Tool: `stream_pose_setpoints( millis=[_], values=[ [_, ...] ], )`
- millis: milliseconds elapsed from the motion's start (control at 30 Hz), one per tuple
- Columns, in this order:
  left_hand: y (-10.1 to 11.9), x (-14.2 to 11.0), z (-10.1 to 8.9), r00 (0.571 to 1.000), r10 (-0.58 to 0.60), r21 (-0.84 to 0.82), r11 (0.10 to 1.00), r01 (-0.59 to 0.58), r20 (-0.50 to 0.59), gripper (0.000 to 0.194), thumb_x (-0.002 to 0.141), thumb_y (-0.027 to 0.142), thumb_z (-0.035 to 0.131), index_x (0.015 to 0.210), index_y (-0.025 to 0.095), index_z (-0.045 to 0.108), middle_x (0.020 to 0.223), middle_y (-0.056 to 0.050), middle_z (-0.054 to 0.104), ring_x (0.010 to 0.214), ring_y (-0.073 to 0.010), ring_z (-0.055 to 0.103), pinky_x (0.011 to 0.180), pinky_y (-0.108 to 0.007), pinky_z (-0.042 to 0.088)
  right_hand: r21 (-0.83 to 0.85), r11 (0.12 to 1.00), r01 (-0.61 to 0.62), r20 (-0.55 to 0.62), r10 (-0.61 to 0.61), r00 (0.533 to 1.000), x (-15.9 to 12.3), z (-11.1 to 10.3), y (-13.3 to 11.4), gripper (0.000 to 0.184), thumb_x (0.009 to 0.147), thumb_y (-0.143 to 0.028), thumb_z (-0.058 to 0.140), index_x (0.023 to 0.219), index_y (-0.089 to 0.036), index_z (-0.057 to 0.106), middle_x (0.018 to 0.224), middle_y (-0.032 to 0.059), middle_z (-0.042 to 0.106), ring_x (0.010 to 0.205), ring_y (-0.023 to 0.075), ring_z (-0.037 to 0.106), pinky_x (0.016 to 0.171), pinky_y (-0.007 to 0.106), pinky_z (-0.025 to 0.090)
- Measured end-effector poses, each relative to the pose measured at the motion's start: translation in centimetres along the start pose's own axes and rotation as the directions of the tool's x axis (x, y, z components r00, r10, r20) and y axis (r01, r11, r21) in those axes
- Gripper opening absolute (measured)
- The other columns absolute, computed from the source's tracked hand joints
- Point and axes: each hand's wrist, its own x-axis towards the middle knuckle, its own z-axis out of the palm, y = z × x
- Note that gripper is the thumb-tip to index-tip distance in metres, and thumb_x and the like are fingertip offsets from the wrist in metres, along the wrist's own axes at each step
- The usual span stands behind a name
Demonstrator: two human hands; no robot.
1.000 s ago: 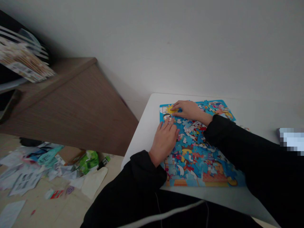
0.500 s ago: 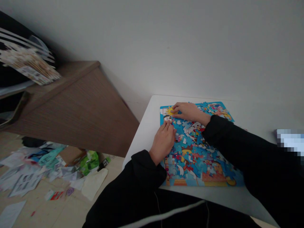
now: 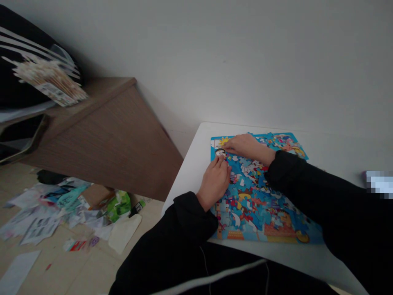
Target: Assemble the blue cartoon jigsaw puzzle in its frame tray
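A cartoon jigsaw puzzle in a blue-bordered board [image 3: 212, 147] lies on the white table, with many loose blue and white pieces [image 3: 248, 192] in its middle. My left hand [image 3: 215, 183] sits on the board's left side, its fingertips on a small piece showing a cartoon face [image 3: 220, 153]. I cannot tell whether those fingers grip it. My right hand [image 3: 247, 146] lies across the top of the board, its fingertips next to a yellow sun piece [image 3: 224, 141]. Both hands hide the pieces beneath them.
The white table's rounded corner [image 3: 196, 164] lies left of the board, beside a brown wood-grain cabinet [image 3: 113, 139]. Scattered papers [image 3: 39, 223] and green packaging [image 3: 117, 207] lie on the floor below. A pixelated object [image 3: 379, 184] stands at the table's right.
The view has drifted, so the board sits slightly further right. My left fingers have drawn closer together over the face piece, and my right hand lies a little lower by the sun.
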Motion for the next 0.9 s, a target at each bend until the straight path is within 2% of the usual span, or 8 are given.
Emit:
stream_pose_setpoints(
  millis=[100,200,300,367,467,567,700,900],
  values=[
    [0.1,0.0,0.0,1.0,0.015,0.012,1.0,-0.015,0.008,0.025,0.098,0.018,0.032,0.094,0.01,0.055,0.118,-0.02,0.061,0.121,-0.0252,0.052,0.105,-0.043,0.041,0.023,1.0,0.014,-0.09,-0.012,0.996,-1.1,1.3,-0.4,0.038,0.096,-0.036,0.038,0.118,-0.017,0.063,0.12,0.013,0.064,0.108,0.0261,0.06,0.08,0.035,0.047],
    [0.3,-0.1,0.3,1.0,0.02,0.042,0.999,-0.02,0.012,0.024,0.097,0.019,0.033,0.093,0.01,0.056,0.119,-0.02,0.06,0.123,-0.0263,0.05,0.104,-0.045,0.041,0.066,0.996,0.053,-0.189,-0.04,0.981,-2.3,2.7,-0.5,0.042,0.098,-0.03,0.032,0.132,-0.015,0.052,0.134,0.0125,0.055,0.123,0.0256,0.05,0.098,0.044,0.039],
    [0.2,-0.2,0.5,1.0,0.018,0.051,0.999,-0.018,0.008,0.024,0.097,0.02,0.034,0.096,0.01,0.056,0.12,-0.021,0.06,0.123,-0.0267,0.05,0.103,-0.047,0.042,0.116,0.992,0.043,-0.208,-0.018,0.978,-2.8,3.5,-0.1,0.044,0.098,-0.032,0.03,0.136,-0.02,0.048,0.137,0.0085,0.052,0.128,0.0277,0.044,0.105,0.057,0.026],
    [0.2,-0.2,0.6,1.0,0.019,0.06,0.998,-0.019,0.005,0.024,0.097,0.02,0.034,0.095,0.01,0.056,0.121,-0.021,0.059,0.122,-0.0268,0.051,0.103,-0.048,0.042,0.16,0.987,0.018,-0.188,0.012,0.982,-2.5,3.5,0.4,0.043,0.097,-0.035,0.031,0.134,-0.023,0.05,0.136,0.0059,0.053,0.127,0.0294,0.044,0.104,0.061,0.025],
    [0.2,-0.1,0.6,1.0,0.007,0.084,0.996,-0.007,0.001,0.024,0.097,0.02,0.036,0.094,0.01,0.057,0.122,-0.022,0.058,0.12,-0.028,0.052,0.101,-0.048,0.044,0.297,0.955,-0.017,-0.149,0.064,0.987,-1.7,2.9,1.2,0.041,0.097,-0.035,0.032,0.13,-0.024,0.056,0.13,0.0045,0.059,0.12,0.0252,0.052,0.101,0.048,0.036],
    [0.2,0.0,0.5,1.0,-0.012,0.099,0.995,0.011,0.007,0.025,0.096,0.02,0.037,0.094,0.008,0.059,0.124,-0.022,0.058,0.12,-0.0286,0.052,0.1,-0.046,0.044,0.44,0.892,-0.102,-0.127,0.174,0.977,-1.1,2.1,2.0,0.041,0.097,-0.033,0.033,0.127,-0.021,0.059,0.121,0.0052,0.065,0.107,0.0208,0.061,0.088,0.032,0.047],
    [0.3,0.0,0.4,1.0,-0.029,0.092,0.995,0.028,0.004,0.026,0.097,0.021,0.037,0.096,0.009,0.059,0.126,-0.02,0.057,0.121,-0.0272,0.051,0.102,-0.044,0.043,0.464,0.867,-0.18,-0.17,0.286,0.943,-1.0,1.8,2.4,0.036,0.091,-0.03,0.045,0.12,-0.021,0.065,0.114,0.0054,0.068,0.1,0.022,0.065,0.085,0.032,0.048],
    [0.2,0.0,0.4,1.0,-0.02,0.077,0.997,0.02,0.001,0.026,0.097,0.021,0.035,0.095,0.01,0.059,0.127,-0.019,0.057,0.121,-0.0266,0.051,0.102,-0.045,0.043,0.403,0.91,-0.094,-0.234,0.202,0.951,-1.2,2.7,1.9,0.033,0.09,-0.032,0.048,0.112,-0.018,0.068,0.114,0.007,0.068,0.104,0.0222,0.062,0.091,0.033,0.045]
  ],
)
